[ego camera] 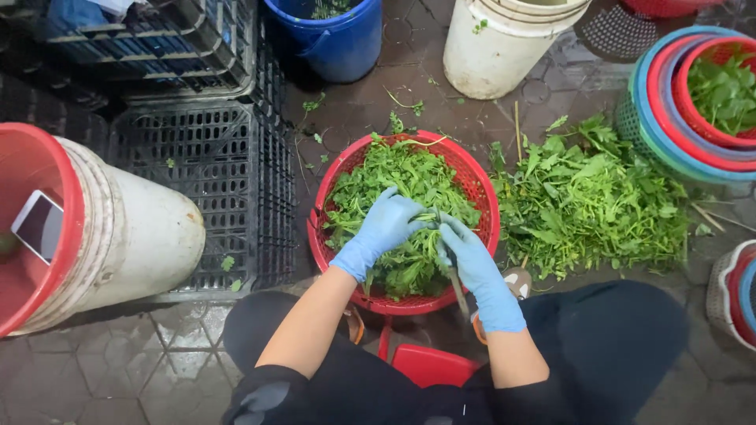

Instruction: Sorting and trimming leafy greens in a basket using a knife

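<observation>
**Gloved hands deep in a basket of greens**

Wet dark paving tiles fill the head view, crowded on every side. Far left, a white bucket [134,236] lies tipped on its side with a red tub [31,165] nested in its mouth, and a phone [37,226] rests inside that. Black plastic crates [213,165] sit beside it, stacked toward the top left. Up top, a blue bucket [335,39] and a second white bucket [504,43]. Right side, a stack of coloured baskets [669,134] holds more leaves, and a loose heap of greens [591,201] sprawls on the tiles just beside the centre basket.

Centre stage: the red basket [472,177], piled with leafy greens [402,177]. Left hand [386,228], in a blue glove, is pressed down onto the pile, fingers curled over a bunch of leaves. Right hand [472,260], also gloved, is closed around a stalk [457,287] that runs down toward the person's lap, its fingertips meeting the left hand's over the middle of the basket. Below, a red stool [425,364] shows between the knees.
</observation>
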